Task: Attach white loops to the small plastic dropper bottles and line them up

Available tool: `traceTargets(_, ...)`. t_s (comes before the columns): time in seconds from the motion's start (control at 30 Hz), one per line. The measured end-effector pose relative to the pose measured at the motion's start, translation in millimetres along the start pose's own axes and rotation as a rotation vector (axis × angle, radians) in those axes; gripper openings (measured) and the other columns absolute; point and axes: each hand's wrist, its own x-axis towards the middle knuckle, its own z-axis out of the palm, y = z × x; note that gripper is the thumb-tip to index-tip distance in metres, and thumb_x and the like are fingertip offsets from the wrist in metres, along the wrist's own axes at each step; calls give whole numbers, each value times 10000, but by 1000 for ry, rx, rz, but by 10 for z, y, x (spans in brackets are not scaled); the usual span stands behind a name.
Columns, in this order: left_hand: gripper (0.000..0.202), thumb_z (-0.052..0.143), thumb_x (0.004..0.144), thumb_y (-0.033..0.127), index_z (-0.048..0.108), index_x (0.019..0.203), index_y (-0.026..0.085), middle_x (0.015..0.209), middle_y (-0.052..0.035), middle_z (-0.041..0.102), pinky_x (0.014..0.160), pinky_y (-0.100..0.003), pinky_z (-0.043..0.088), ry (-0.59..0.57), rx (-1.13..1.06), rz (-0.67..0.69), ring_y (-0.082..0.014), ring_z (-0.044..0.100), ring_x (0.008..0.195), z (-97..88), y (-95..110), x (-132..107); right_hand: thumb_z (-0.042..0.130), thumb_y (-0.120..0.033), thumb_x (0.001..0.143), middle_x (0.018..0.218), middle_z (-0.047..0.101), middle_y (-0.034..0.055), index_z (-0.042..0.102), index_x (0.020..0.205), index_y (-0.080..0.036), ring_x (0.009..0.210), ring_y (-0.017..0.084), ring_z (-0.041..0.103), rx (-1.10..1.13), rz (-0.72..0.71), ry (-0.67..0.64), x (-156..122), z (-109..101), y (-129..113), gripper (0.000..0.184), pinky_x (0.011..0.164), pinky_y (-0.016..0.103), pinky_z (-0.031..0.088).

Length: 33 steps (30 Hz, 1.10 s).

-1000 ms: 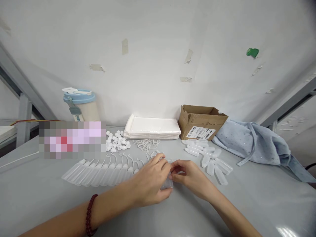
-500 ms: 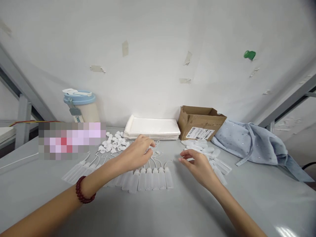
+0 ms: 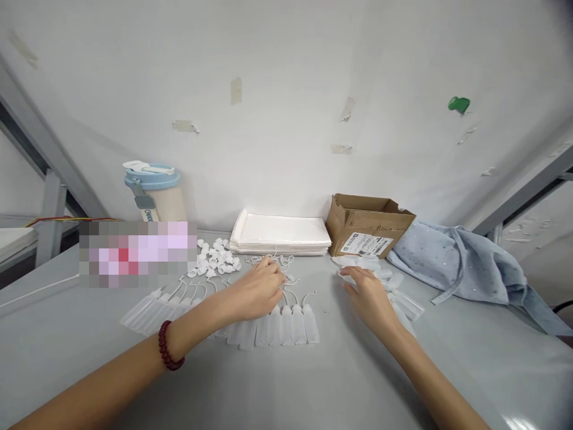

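Note:
My left hand [image 3: 259, 289] is over a small pile of thin white bent tubes [image 3: 289, 261], its fingers curled together and pointing down. What they pinch, if anything, is hidden. Under and beside that wrist runs a row of clear squeeze bottles [image 3: 286, 327] with thin bent spout tubes, partly covered by the arm. My right hand [image 3: 366, 292] reaches over a heap of loose clear bottles without tubes [image 3: 407, 303], thumb and forefinger apart. Its fingertips are close to the nearest bottles; contact cannot be made out. White caps [image 3: 217, 258] lie in a heap left of my left hand.
A stack of white flat packets [image 3: 282, 234] stands against the wall, with an open cardboard box [image 3: 369, 224] to its right. Blue-grey cloth [image 3: 447, 263] lies at the far right. At the left are a blue-lidded cup [image 3: 163, 200] and a blurred-out pinkish thing [image 3: 147, 248].
My right hand has moved forward to the loose bottles. My left hand's fingers have curled in and dipped toward the tube pile. The whole view has shifted slightly.

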Motion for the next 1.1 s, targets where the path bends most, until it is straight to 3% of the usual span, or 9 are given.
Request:
traceTargets(0.1, 236, 352, 826, 106, 580, 776, 144, 828, -86, 566, 758, -372, 428, 45, 3, -8, -244, 479, 883, 28, -36, 4, 440, -33, 790, 1090, 668, 96, 637, 986, -149, 1032, 268, 570, -14, -3, -6, 1, 11, -1, 301, 854, 370, 445)
traceTargets(0.2, 258, 344, 832, 108, 592, 898, 136, 928, -102, 574, 780, -380, 447, 86, -10, -23, -251, 484, 962, 46, -92, 13, 443, -19, 773, 1098, 666, 119, 635, 1022, -141, 1034, 276, 573, -30, 19, -7, 7, -2, 4, 337, 835, 376, 450)
traceTargets(0.3, 307, 355, 816, 98, 587, 1014, 139, 1014, -108, 587, 823, -377, 459, 192, -57, -59, -246, 501, 1034, 43, -131, 29, 434, 4, 756, 1092, 672, 151, 638, 1049, -118, 1042, 296, 577, -54, 43, -25, 14, -22, 11, 377, 817, 391, 455)
traceTargets(0.4, 308, 375, 810, 101, 610, 1003, 150, 1024, -103, 628, 874, -381, 450, 319, -157, -125, -241, 542, 1052, 2, -115, 53, 401, 36, 742, 1078, 678, 165, 642, 1058, -101, 1062, 313, 572, -82, 68, -43, 18, -27, 11, 421, 822, 406, 449)
traceTargets(0.67, 241, 407, 875, 197, 637, 808, 175, 785, -24, 689, 667, -294, 464, 369, -280, -216, -183, 619, 741, -111, 49, 76, 423, -12, 771, 1068, 672, 175, 623, 1064, -93, 1006, 321, 598, -99, 81, -25, 4, -15, -46, 364, 820, 430, 441)
traceTargets(0.83, 161, 491, 851, 223, 634, 783, 194, 884, -10, 681, 697, -285, 462, 394, -446, -199, -175, 606, 835, -91, 150, 60, 496, -175, 818, 1008, 692, 107, 595, 1013, -159, 942, 249, 639, 274, 3, 109, -91, -37, -233, 219, 826, 381, 480)
traceTargets(0.97, 152, 525, 841, 238, 655, 767, 214, 947, -7, 669, 709, -287, 470, 404, -578, -176, -179, 598, 895, -45, 262, 30, 539, -298, 827, 971, 701, 68, 601, 987, -198, 903, 223, 652, 531, -32, 66, -218, -87, -449, 198, 778, 346, 518)
traceTargets(1.1, 150, 548, 839, 244, 662, 745, 217, 848, 4, 674, 780, -320, 466, 433, -623, -172, -181, 596, 879, 35, 360, 4, 553, -305, 831, 966, 700, 66, 599, 999, -210, 871, 210, 653, 644, -92, 50, -310, -118, -579, 198, 770, 338, 531)
